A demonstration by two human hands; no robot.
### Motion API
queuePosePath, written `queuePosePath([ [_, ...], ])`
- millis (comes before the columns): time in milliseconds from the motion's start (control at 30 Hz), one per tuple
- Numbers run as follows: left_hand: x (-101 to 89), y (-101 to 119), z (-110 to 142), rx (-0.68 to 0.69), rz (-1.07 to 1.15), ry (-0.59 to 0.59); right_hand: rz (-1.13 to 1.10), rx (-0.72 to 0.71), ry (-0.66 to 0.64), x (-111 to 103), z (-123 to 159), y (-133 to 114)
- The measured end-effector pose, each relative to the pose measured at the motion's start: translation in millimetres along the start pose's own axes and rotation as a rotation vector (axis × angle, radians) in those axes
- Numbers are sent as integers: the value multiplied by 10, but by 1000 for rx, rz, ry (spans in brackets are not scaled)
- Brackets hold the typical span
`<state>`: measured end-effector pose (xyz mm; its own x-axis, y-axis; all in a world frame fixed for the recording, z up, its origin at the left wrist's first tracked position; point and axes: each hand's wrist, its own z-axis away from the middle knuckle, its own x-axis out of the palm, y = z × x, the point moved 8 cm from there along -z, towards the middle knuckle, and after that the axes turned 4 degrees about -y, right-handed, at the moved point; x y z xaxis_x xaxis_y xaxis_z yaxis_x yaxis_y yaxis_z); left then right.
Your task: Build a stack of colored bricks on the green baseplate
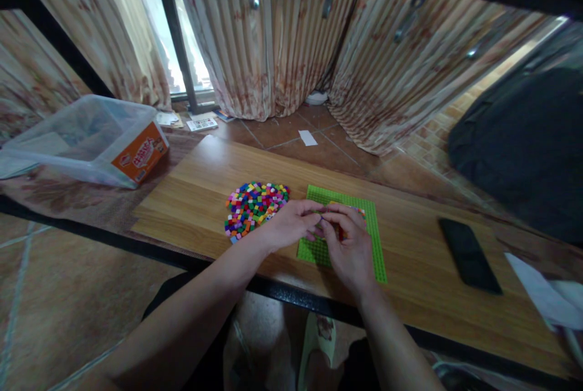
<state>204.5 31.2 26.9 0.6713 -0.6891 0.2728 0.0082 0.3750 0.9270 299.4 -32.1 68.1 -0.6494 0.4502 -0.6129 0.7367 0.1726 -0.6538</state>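
While left hand [291, 224] and right hand [353, 248] meet over green baseplate [314, 251], can't tell what's gripped; don't nudge cubes [255, 204], nine o'clock.

The bricks [255, 203] and studded plate [314, 251] looked plastic, the board [410, 245] smooth wood, the box [102, 169] clear plastic, the curtains [246, 45] pleated cloth.

Black phone [470, 255] near paper [534, 285], striped curtains [243, 45]
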Motion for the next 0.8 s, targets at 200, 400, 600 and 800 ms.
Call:
queuePosePath([
  [200, -61, 2, -12, -18, -32, 56, 38, 7, 16, -127, -22, 143],
  [400, -188, 6, -22, -32, -108, 184, 123, 72, 73, -415, -60, 469],
  [600, -176, -36, -53, -15, -221, 149, 159, 26, -37, -398, -42, 531],
  [800, -170, -66, -77, 19, -271, 110, 203, -21, -60, -367, -28, 506],
])
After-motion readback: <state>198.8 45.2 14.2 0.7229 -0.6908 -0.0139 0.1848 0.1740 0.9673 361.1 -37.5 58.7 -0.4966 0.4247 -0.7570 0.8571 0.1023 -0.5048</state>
